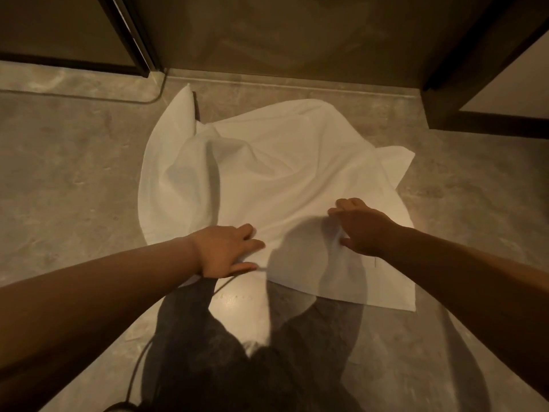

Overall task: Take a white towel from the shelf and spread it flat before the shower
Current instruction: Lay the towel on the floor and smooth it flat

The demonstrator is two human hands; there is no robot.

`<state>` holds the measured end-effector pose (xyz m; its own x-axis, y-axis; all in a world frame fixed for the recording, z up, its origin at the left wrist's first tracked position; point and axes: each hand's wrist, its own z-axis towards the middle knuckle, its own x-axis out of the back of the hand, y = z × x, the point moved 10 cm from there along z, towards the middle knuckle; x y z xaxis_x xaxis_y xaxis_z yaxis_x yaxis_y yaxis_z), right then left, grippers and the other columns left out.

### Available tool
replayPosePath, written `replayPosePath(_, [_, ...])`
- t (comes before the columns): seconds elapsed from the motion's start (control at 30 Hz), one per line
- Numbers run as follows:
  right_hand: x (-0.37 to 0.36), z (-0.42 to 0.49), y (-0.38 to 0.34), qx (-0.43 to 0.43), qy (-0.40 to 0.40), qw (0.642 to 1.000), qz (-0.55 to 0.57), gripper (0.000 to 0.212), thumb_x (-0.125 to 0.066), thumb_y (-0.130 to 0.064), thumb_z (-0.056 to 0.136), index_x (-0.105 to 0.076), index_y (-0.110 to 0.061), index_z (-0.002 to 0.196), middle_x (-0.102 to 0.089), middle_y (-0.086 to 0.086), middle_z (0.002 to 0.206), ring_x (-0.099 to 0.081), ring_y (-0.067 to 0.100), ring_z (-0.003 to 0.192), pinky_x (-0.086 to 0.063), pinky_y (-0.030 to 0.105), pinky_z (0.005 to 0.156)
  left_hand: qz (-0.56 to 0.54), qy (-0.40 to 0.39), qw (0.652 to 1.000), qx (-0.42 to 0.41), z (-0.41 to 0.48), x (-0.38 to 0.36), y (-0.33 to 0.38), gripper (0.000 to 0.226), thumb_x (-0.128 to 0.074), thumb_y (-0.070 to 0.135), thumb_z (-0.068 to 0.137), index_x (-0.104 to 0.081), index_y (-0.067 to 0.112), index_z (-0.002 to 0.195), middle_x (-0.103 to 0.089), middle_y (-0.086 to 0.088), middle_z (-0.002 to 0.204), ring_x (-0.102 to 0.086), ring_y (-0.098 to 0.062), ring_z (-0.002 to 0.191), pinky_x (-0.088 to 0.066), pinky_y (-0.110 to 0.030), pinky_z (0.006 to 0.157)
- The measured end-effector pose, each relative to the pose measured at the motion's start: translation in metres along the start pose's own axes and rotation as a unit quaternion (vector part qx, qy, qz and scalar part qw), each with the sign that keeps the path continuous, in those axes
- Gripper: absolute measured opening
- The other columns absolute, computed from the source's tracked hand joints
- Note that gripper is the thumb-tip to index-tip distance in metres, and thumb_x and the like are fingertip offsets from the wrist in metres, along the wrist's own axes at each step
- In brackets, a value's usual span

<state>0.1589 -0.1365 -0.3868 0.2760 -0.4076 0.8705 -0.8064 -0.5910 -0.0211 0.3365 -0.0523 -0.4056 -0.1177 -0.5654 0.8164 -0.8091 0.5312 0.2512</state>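
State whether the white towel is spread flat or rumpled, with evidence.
Rumpled: the white towel lies opened on the floor but humps into ridges and folds.

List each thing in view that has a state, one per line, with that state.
white towel: on the floor before the shower, billowed and creased in the middle, not yet flat.
left hand: holds the towel's near edge between thumb and fingers.
right hand: fingers curled, pinching the towel close to its near edge.
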Motion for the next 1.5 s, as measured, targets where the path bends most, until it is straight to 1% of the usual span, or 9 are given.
replayPosePath(0.2, [-0.015,-0.011,-0.009,0.023,-0.013,1.0,0.01,0.057,-0.058,-0.029,0.089,-0.036,-0.011,0.139,-0.034,0.013,0.143,-0.026,0.032,0.134,-0.04,0.042,0.101,-0.008,0.036,0.999,0.003,0.008,0.011,-0.002,0.055,-0.039,0.046,0.096,-0.026,0.022,0.144,-0.051,-0.005,0.131,-0.054,-0.022,0.107,-0.043,-0.035,0.087])
replayPosePath(0.3, [-0.013,-0.015,-0.007,0.021,0.002,1.0,0.013,0.07,-0.059,-0.031,0.089,-0.022,-0.011,0.146,-0.016,0.014,0.155,-0.013,0.034,0.142,-0.036,0.044,0.106,0.078,0.051,0.995,0.027,0.01,0.013,-0.007,0.079,-0.043,0.054,0.092,-0.002,0.022,0.151,-0.011,-0.008,0.158,-0.02,-0.026,0.141,-0.025,-0.038,0.109])
replayPosePath(0.37, [-0.009,-0.015,-0.003,0.006,0.021,0.999,0.023,0.083,-0.064,-0.033,0.086,-0.015,-0.01,0.148,-0.009,0.015,0.157,-0.008,0.035,0.144,-0.034,0.044,0.108,0.09,-0.001,0.993,0.075,0.011,0.002,-0.016,0.095,-0.047,0.059,0.088,0.017,0.023,0.148,0.019,-0.007,0.158,0.008,-0.03,0.145,-0.014,-0.046,0.115])
replayPosePath(0.43, [-0.012,-0.013,0.004,-0.024,0.01,0.999,0.04,0.093,-0.067,-0.036,0.084,-0.007,-0.009,0.149,-0.001,0.017,0.158,-0.006,0.036,0.144,-0.03,0.043,0.111,0.117,-0.06,0.986,0.103,0.011,-0.011,-0.02,0.102,-0.05,0.06,0.086,0.024,0.023,0.145,0.03,-0.008,0.153,0.017,-0.035,0.143,-0.02,-0.051,0.113])
replayPosePath(0.53, [-0.022,-0.01,0.01,-0.041,-0.037,0.997,0.062,0.087,-0.064,-0.039,0.085,-0.012,-0.01,0.149,0.002,0.019,0.157,-0.011,0.037,0.143,-0.027,0.043,0.112,0.126,-0.088,0.98,0.126,0.007,-0.017,-0.024,0.105,-0.051,0.06,0.085,0.026,0.022,0.144,0.033,-0.009,0.152,0.019,-0.038,0.142,-0.028,-0.052,0.11])
replayPosePath(0.7, [-0.02,-0.016,0.019,-0.007,-0.027,0.997,0.065,0.061,-0.061,-0.037,0.087,-0.038,-0.015,0.139,-0.03,0.013,0.148,-0.037,0.032,0.129,-0.038,0.042,0.102,0.165,-0.087,0.974,0.132,-0.003,-0.022,-0.028,0.108,-0.048,0.066,0.083,0.028,0.019,0.143,0.031,-0.011,0.153,0.016,-0.039,0.142,-0.032,-0.05,0.107])
replayPosePath(0.93, [0.013,-0.018,0.026,-0.004,0.097,0.993,0.07,0.041,-0.058,-0.029,0.088,-0.05,-0.012,0.124,-0.048,0.008,0.129,-0.048,0.027,0.114,-0.048,0.042,0.086,0.166,0.011,0.976,0.14,0.006,-0.004,-0.027,0.092,-0.016,0.075,0.084,0.02,0.016,0.146,-0.009,-0.01,0.156,-0.016,-0.031,0.14,-0.017,-0.052,0.112])
replayPosePath(1.13, [0.029,0.002,0.07,-0.155,0.163,0.954,0.199,0.061,-0.055,-0.027,0.091,-0.029,-0.008,0.143,-0.029,0.014,0.151,-0.026,0.028,0.137,-0.028,0.041,0.109,0.117,0.052,0.985,0.113,0.038,0.014,-0.01,0.085,-0.025,0.064,0.092,0.034,0.024,0.139,0.034,-0.006,0.151,0.023,-0.031,0.142,0.0,-0.053,0.114])
replayPosePath(1.5, [-0.003,0.023,0.113,-0.24,0.1,0.92,0.292,0.06,-0.042,-0.043,0.096,-0.032,0.001,0.137,-0.04,0.021,0.141,-0.039,0.033,0.129,-0.033,0.045,0.105,0.048,0.06,0.992,0.099,0.092,0.013,0.006,0.103,-0.039,0.074,0.081,0.028,0.026,0.142,0.029,-0.005,0.154,0.025,-0.031,0.141,0.005,-0.056,0.112])
